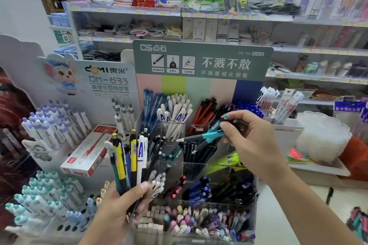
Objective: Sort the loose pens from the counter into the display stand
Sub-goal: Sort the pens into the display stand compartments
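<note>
Head view: red pen box (87, 153) beside display stand (201, 61)

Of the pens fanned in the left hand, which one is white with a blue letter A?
The white pen right of the yellow-and-black ones in the left hand; its neighbours are yellow, blue, teal or black.

Bright overhead light, blurred warped edges
</note>
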